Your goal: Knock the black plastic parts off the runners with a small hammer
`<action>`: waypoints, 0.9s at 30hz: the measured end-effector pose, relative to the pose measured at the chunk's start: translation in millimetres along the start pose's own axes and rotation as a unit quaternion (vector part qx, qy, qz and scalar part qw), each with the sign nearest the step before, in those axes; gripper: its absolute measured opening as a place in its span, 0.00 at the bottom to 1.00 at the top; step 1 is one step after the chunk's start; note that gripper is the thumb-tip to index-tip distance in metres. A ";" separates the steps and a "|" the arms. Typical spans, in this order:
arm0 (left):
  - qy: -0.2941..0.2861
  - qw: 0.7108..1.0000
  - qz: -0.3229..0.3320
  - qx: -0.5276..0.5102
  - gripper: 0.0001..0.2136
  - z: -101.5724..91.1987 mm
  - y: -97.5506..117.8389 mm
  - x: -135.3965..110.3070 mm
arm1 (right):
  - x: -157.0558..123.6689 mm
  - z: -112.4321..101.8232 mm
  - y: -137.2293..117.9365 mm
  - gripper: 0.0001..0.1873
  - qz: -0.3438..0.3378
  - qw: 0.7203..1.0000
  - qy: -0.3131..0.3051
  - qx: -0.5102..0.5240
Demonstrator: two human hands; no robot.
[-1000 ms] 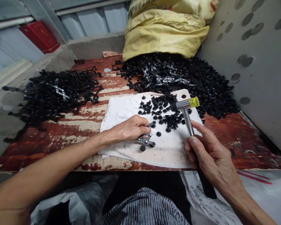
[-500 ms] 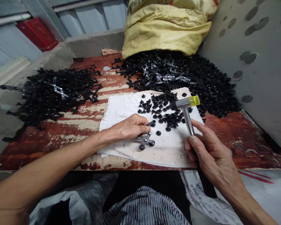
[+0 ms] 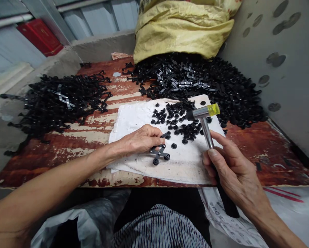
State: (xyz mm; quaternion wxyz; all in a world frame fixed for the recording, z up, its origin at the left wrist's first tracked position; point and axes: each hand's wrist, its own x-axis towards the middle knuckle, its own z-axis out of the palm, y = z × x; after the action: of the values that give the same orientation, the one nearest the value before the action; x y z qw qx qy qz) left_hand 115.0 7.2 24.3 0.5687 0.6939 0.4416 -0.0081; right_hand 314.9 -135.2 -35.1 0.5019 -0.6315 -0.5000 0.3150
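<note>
My left hand (image 3: 140, 140) rests on a white cloth (image 3: 185, 162), its fingers closed on a small black crossed-link part (image 3: 160, 153) with round caps at its ends. My right hand (image 3: 230, 172) is wrapped round the handle of a small hammer (image 3: 205, 124) with a metal shaft, a black face and a yellow face. The hammer head hovers above a scatter of black round caps (image 3: 179, 120) on the cloth, to the right of the held part.
A worn red board (image 3: 66, 144) bears the cloth. One heap of black link parts (image 3: 59, 100) lies at the left, a bigger heap (image 3: 211, 82) at the back right under a yellow sack (image 3: 180, 29). A grey wall (image 3: 286, 86) closes the right side.
Both hands, the hammer and the part stay almost still. The view has tilted slightly, so everything sits a little higher in the picture.
</note>
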 end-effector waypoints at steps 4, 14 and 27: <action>0.003 1.000 0.000 0.003 0.12 0.4 -0.2 0.8 | -0.4 0.3 0.9 0.23 -0.001 1.000 -0.002 0.005; -0.004 0.999 0.011 0.038 0.11 -0.5 -5.7 2.4 | -0.4 -0.4 1.4 0.23 -0.002 1.000 0.003 -0.005; 0.023 0.996 -0.001 0.080 0.11 -1.0 -6.5 7.6 | -0.9 -2.7 -19.2 0.29 -0.230 0.950 -0.042 -0.205</action>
State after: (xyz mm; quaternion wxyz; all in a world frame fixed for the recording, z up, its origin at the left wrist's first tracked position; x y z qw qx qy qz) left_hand 115.0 12.4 15.7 0.5005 0.7371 0.4532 -0.0276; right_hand 310.9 -137.0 -16.1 0.3993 -0.5744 -0.7064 0.1082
